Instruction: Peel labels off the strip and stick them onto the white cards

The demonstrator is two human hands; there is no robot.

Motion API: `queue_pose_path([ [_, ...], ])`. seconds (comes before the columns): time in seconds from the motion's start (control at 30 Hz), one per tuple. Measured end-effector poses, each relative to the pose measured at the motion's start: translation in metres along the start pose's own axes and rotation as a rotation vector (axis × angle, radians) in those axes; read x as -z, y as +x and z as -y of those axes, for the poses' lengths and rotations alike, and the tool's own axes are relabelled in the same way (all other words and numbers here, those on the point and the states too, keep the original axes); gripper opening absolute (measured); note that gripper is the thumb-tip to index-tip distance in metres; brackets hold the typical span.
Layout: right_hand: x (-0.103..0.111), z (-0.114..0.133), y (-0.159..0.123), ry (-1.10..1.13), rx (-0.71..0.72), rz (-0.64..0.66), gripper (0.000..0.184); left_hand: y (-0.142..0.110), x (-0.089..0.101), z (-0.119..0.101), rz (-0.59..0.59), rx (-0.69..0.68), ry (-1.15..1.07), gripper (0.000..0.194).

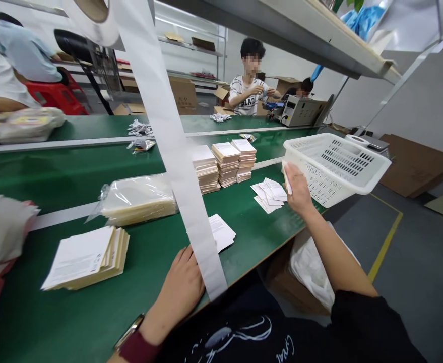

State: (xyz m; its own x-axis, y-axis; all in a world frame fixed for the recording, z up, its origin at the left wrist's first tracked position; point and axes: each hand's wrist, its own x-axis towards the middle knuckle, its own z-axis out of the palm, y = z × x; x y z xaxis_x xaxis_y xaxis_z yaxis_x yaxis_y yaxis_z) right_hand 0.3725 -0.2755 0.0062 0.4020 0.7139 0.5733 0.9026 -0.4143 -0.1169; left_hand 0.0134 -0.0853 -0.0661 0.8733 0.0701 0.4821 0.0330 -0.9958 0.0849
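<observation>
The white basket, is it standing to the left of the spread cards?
No, the white basket stands to the right of the spread cards, near the right hand.

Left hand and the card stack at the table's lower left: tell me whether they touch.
Apart. The head view shows bare green tabletop between the left hand and the card stack.

Beyond the long green workbench (73,174) — crossed by white strips (64,216) — a red stool (55,96) and a metal rack (185,46) stand before a white wall (277,63), a shelf (300,30) runs overhead, and a yellow line (385,247) marks the grey floor (425,252) at right.
</observation>
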Motion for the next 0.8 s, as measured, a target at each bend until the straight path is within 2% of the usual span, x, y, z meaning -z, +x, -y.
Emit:
queue_pose_path([
  [0.03, -0.012, -0.008, 0.007, -0.052, -0.017, 0.084, 0.063, 0.0, 0.0, 0.0, 0.004, 0.007, 0.004, 0.049],
  [0.1, -0.04, -0.017, 0.011, -0.106, -0.035, 0.384, 0.067, 0.0, -0.001, -0.001, 0.025, 0.019, 0.011, 0.048],
  [0.13, -0.053, -0.019, 0.009, -0.115, -0.056, 0.482, 0.068, 0.0, -0.001, -0.001, 0.037, 0.024, 0.009, 0.047],
  [0.17, -0.064, -0.02, 0.005, -0.113, -0.053, 0.556, 0.072, 0.0, -0.001, -0.002, 0.045, 0.028, 0.002, 0.047],
  [0.2, -0.072, -0.021, 0.001, -0.109, -0.056, 0.573, 0.074, 0.001, 0.0, -0.003, 0.048, 0.037, -0.009, 0.047],
  [0.23, -0.077, -0.023, -0.003, -0.098, -0.048, 0.553, 0.075, 0.002, 0.001, -0.003, 0.042, 0.047, -0.025, 0.048],
  [0.3, -0.077, -0.028, -0.009, -0.065, -0.038, 0.389, 0.074, 0.003, 0.007, -0.004, -0.014, 0.076, -0.081, 0.046],
  [0.37, -0.07, -0.034, -0.014, -0.016, -0.081, 0.099, 0.069, 0.004, 0.016, -0.002, -0.122, 0.138, -0.182, 0.039],
  [0.43, -0.059, -0.029, -0.022, 0.047, -0.21, -0.253, 0.059, 0.003, 0.026, -0.001, -0.216, 0.207, -0.366, 0.035],
  [0.5, -0.048, -0.003, -0.038, 0.161, -0.35, -0.528, 0.047, 0.003, 0.035, -0.003, -0.225, 0.265, -0.627, 0.048],
  [0.53, -0.043, 0.019, -0.049, 0.259, -0.384, -0.587, 0.042, 0.004, 0.04, -0.007, -0.183, 0.29, -0.749, 0.054],
  [0.57, -0.038, 0.046, -0.062, 0.392, -0.371, -0.576, 0.037, 0.006, 0.043, -0.013, -0.122, 0.319, -0.838, 0.057],
  [0.63, -0.029, 0.107, -0.091, 0.744, -0.269, -0.402, 0.034, 0.014, 0.051, -0.029, -0.004, 0.386, -0.897, 0.052],
  [0.67, -0.024, 0.139, -0.104, 0.945, -0.225, -0.262, 0.041, 0.019, 0.056, -0.038, 0.027, 0.409, -0.879, 0.046],
  [0.73, -0.015, 0.192, -0.123, 1.314, -0.137, 0.034, 0.067, 0.029, 0.069, -0.053, -0.007, 0.432, -0.831, 0.042],
  [0.8, -0.008, 0.227, -0.131, 1.583, -0.153, 0.257, 0.08, 0.039, 0.088, -0.059, -0.118, 0.47, -0.777, 0.035],
])
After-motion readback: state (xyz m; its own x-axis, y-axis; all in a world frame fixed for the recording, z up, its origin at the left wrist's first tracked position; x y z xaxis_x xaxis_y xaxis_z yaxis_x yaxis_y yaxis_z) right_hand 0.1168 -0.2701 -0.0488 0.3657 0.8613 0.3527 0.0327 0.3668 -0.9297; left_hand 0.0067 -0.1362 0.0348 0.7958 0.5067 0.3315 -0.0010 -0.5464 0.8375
